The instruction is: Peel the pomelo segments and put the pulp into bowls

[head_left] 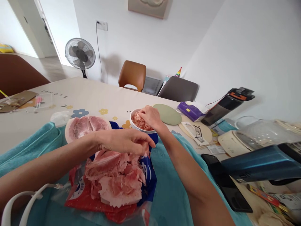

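Observation:
My left hand [124, 141] hovers over a heap of pink pomelo peel and pith [115, 179], its fingers curled together on a piece of fruit that I cannot fully see. My right hand [150, 116] reaches into a small white bowl [133, 121] of pink pomelo flesh [139, 123], fingers closed down over the flesh. The peel lies on a red and blue plastic bag [145, 175] spread over a teal towel [169, 194]. A halved pomelo shell [86, 127] sits open just left of the bowl.
Table with floral cloth [98, 97]. To the right lie a green round mat [168, 114], glasses [198, 131], a purple tissue pack [191, 110], a dark bottle [225, 106], a phone [225, 185] and a blue appliance [258, 163]. Chairs [132, 75] and a fan [80, 56] stand beyond.

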### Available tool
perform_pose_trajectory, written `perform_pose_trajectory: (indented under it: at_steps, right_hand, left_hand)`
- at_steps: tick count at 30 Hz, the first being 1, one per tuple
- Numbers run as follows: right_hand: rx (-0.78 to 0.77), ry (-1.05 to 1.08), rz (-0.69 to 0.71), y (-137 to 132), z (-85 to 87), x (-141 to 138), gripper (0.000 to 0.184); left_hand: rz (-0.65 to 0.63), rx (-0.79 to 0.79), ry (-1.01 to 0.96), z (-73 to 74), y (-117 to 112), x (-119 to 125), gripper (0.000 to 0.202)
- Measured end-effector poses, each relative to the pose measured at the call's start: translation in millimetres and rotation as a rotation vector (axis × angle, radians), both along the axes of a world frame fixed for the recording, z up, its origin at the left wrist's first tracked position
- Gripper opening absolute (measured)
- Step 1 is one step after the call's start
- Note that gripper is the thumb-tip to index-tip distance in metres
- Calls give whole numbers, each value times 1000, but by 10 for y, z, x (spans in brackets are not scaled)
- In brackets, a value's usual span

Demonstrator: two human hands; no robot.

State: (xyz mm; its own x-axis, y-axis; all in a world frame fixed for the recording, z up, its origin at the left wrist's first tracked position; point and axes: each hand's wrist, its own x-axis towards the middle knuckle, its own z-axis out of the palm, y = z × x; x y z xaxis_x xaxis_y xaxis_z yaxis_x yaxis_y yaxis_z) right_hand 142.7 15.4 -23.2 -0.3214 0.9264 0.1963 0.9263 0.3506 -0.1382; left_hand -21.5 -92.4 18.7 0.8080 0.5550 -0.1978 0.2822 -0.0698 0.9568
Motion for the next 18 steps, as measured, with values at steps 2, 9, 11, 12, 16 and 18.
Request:
perform_pose_trajectory:
  at_steps: [2,9,11,12,16,18]
  right_hand:
    - [-16,7,35,44,-6,-25,28]
    - [-54,64,27,-41,181,84,26]
    - [-70,68,28,-130,212,101,22]
    - [-81,69,37,-170,208,94,20]
    - [-108,91,88,-219,125,7,17]
    - [-95,124,85,-175,109,-10,19]
  left_hand:
    - [-9,-24,-40,-6,-38,10,38]
    - [-60,-156,-106,-167,-115,56,30]
    - [-45,-207,-120,-191,-129,53,24]
    - [-26,-220,-131,-194,-135,52,20]
    - [58,-265,-191,-186,-140,45,11]
    - [76,-286,-210,-199,-127,31,12]
